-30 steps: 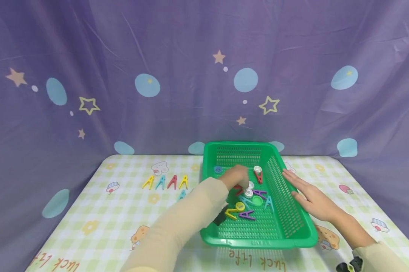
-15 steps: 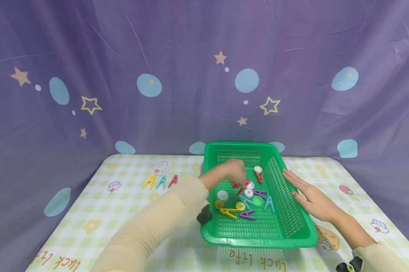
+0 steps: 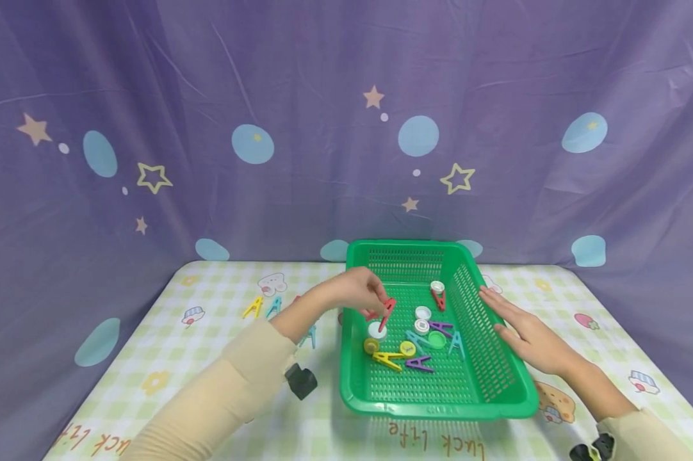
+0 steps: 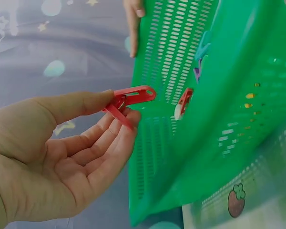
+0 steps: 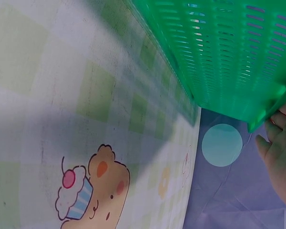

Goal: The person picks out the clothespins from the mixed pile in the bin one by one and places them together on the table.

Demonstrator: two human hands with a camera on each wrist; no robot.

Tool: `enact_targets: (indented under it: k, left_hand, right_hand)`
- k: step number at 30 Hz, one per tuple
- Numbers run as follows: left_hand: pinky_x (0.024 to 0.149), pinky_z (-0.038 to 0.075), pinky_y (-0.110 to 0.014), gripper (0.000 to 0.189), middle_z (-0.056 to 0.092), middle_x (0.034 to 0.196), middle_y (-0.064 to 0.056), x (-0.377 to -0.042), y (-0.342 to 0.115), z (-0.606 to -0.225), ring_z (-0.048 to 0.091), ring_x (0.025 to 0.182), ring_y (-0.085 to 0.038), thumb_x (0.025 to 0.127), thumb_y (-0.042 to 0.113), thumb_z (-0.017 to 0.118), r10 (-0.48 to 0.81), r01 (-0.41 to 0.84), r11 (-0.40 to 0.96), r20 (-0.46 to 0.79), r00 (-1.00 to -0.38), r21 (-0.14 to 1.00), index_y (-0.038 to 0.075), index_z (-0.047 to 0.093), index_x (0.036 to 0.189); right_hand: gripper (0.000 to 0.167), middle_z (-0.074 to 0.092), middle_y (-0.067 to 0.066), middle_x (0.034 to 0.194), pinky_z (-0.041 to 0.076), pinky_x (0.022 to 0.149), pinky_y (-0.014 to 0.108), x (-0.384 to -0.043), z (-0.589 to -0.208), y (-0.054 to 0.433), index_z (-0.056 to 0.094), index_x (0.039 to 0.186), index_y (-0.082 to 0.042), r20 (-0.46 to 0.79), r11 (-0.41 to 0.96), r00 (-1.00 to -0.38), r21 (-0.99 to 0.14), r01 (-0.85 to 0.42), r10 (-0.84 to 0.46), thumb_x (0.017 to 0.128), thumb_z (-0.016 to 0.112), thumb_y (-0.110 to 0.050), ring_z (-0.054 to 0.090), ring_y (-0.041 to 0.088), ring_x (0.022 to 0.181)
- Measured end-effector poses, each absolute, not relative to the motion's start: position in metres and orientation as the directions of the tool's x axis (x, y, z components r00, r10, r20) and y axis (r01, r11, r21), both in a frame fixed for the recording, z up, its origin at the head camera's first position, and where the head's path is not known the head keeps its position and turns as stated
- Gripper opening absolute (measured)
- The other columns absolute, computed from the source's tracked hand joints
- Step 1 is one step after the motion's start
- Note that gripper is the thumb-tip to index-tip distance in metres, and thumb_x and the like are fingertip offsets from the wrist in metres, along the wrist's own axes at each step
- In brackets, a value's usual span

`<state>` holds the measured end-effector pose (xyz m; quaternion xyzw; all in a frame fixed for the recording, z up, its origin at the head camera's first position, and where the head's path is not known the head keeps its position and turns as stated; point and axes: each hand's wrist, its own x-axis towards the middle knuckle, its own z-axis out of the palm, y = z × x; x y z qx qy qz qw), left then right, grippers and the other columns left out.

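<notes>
My left hand (image 3: 358, 291) pinches a red clothespin (image 3: 387, 312) between thumb and fingers, over the left side of a green basket (image 3: 439, 410). The left wrist view shows the same red clothespin (image 4: 140, 94) at the fingertips, with the palm turned up. On the basket's right rim rests my right hand (image 3: 528, 336), its fingers straight. Inside the basket lie several clothespins, among them a yellow clothespin (image 3: 387, 360), a purple clothespin (image 3: 419, 363) and a red clothespin (image 3: 438, 299). Several bottle caps lie among them, such as a green cap (image 3: 436, 340) and a yellow cap (image 3: 407, 349).
Left of the basket on the checked tablecloth (image 3: 168, 346) are a yellow clothespin (image 3: 253, 308) and a blue clothespin (image 3: 274, 307). My left arm partly covers others there. A purple curtain (image 3: 323, 77) hangs behind the table.
My left hand has risen and moved left from the middle of the basket, carrying the red clothespin. White and yellow caps at the basket's left have come into sight. My right hand stays put.
</notes>
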<state>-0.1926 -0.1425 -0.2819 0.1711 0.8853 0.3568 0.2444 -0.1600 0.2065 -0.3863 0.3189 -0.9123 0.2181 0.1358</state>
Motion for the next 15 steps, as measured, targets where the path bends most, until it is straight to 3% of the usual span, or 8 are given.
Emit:
enact_targets:
  k: [15]
  left_hand:
    - [0.083, 0.058, -0.030, 0.026, 0.072, 0.100, -0.007, -0.184, -0.220, -0.303, 0.068, 0.085, -0.012, 0.084, 0.014, 0.068, 0.455, -0.008, 0.519, -0.284, -0.844, 0.855, 0.002, 0.067, 0.107]
  right_hand:
    - [0.053, 0.034, 0.018, 0.155, 0.007, 0.107, -0.005, -0.159, -0.384, 0.205, 0.034, 0.148, -0.003, 0.399, 0.687, -0.751, -0.322, -0.651, -0.526, 0.097, 0.048, -0.009, 0.005, -0.014, 0.142]
